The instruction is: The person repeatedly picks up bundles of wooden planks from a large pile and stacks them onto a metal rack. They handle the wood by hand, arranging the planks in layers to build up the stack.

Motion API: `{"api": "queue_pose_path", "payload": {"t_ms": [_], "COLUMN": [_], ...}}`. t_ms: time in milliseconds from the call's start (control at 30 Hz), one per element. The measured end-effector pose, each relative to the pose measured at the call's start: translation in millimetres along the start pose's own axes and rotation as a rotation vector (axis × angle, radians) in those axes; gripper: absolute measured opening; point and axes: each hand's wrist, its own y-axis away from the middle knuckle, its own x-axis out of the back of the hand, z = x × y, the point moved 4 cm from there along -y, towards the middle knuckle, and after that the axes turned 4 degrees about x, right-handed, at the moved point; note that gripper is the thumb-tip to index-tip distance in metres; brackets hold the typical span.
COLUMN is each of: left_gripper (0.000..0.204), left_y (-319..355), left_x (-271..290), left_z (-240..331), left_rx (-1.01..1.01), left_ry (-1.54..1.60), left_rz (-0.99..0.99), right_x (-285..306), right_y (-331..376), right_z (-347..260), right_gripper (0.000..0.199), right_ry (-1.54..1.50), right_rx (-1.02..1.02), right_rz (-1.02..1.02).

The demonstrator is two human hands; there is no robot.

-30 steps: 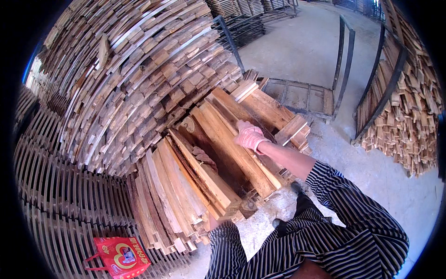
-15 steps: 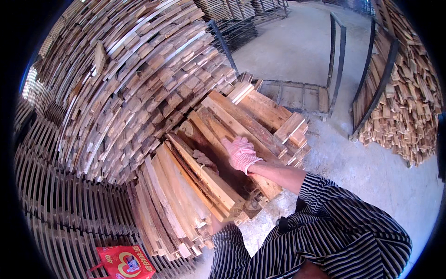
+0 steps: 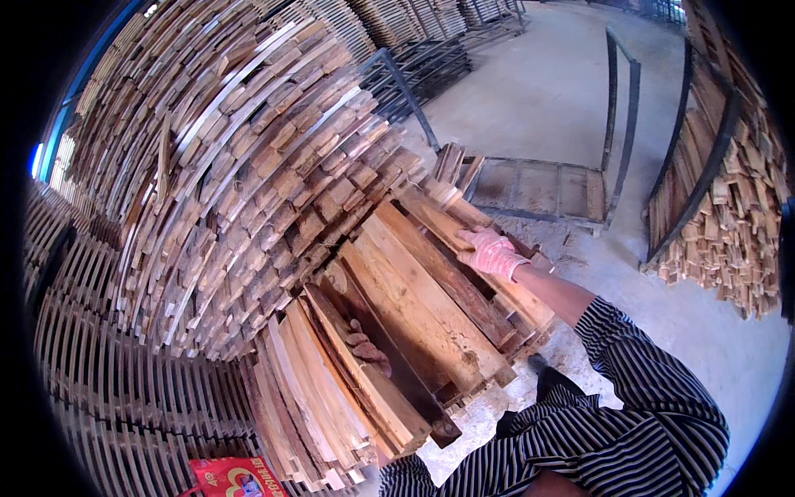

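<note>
My right hand [image 3: 494, 253], in a pink-and-white knit glove, grips the edge of a wooden board [image 3: 432, 217] on the right side of a low pile. Its fingers curl over the wood and are partly hidden. Further left, my gloved left hand [image 3: 365, 348] wraps around a thick board [image 3: 377, 389] that stands tilted on its edge; the board covers most of the palm and forearm. Between the hands lie a wide pale board [image 3: 426, 306] and a dark, bark-edged board [image 3: 389, 340]. More boards [image 3: 306, 406] lean side by side left of my left hand.
A tall stack of boards [image 3: 257, 199] rises behind the pile. Slatted layers of wood [image 3: 132, 398] stand at left, with a red bag [image 3: 236, 478] below. A metal-framed rack [image 3: 538, 186] sits on the concrete floor beyond; another wood stack [image 3: 729, 232] stands at right.
My right hand has moved right and away, from the middle boards to one further right. The wide pale board now lies flat between the hands. My left hand remains at the tilted board.
</note>
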Motion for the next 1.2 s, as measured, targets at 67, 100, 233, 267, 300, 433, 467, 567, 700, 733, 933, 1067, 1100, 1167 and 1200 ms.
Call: {"api": "queue_pose_path", "payload": {"t_ms": [67, 100, 233, 267, 300, 433, 467, 567, 700, 733, 933, 1067, 1100, 1167, 1200], "left_gripper": [0.089, 0.089, 0.089, 0.090, 0.090, 0.090, 0.090, 0.090, 0.090, 0.090, 0.088, 0.076, 0.080, 0.077, 0.070], "left_y": [0, 0, 5, 8, 13, 28, 28, 22, -7, -12, -23, -31, -36, -44, -49], "left_x": [7, 10, 27, 32, 37, 48, 50, 51, 39, 35, -20, -54, -62, -75, -77], "left_z": [7, 10, 20, 22, 25, 36, 39, 47, 63, 66, 50, 10, 3, -8, -14], "left_rx": [-0.018, -0.027, -0.068, -0.080, -0.091, -0.136, -0.149, -0.193, -0.258, -0.270, -0.220, 0.014, 0.050, 0.124, 0.144], "left_ry": [0.002, 0.003, 0.018, 0.025, 0.028, 0.058, 0.078, 0.128, 0.211, 0.231, 0.203, 0.393, 0.368, 0.393, 0.404], "left_rz": [0.042, 0.061, 0.115, 0.129, 0.144, 0.160, 0.157, 0.113, -0.052, -0.089, -0.341, -0.331, -0.352, -0.486, -0.462], "right_x": [-18, -23, -18, -12, -11, -45, -55, -76, -57, -47, 13, 38, 42, 48, 52], "right_y": [-11, -17, -21, -15, -4, 45, 58, 101, 127, 129, 137, 132, 129, 119, 112], "right_z": [1, 4, -17, -34, -55, -144, -152, -188, -202, -201, -174, -134, -122, -88, -73], "right_gripper": [0.057, 0.052, 0.050, 0.054, 0.057, 0.082, 0.091, 0.099, 0.104, 0.103, 0.095, 0.090, 0.087, 0.087, 0.086], "right_ry": [0.009, -0.036, 0.190, 0.211, 0.268, -0.094, -0.274, -0.777, -0.847, -0.835, -0.782, -0.554, -0.586, -0.477, -0.390], "right_rx": [0.227, 0.204, 0.185, 0.293, 0.351, 0.373, 0.313, 0.260, 0.276, 0.281, 0.222, 0.155, 0.146, 0.033, 0.040], "right_rz": [-0.051, -0.082, -0.052, 0.028, 0.125, -0.115, -0.247, -0.396, -0.502, -0.522, -0.408, -0.202, -0.166, -0.162, -0.094]}}
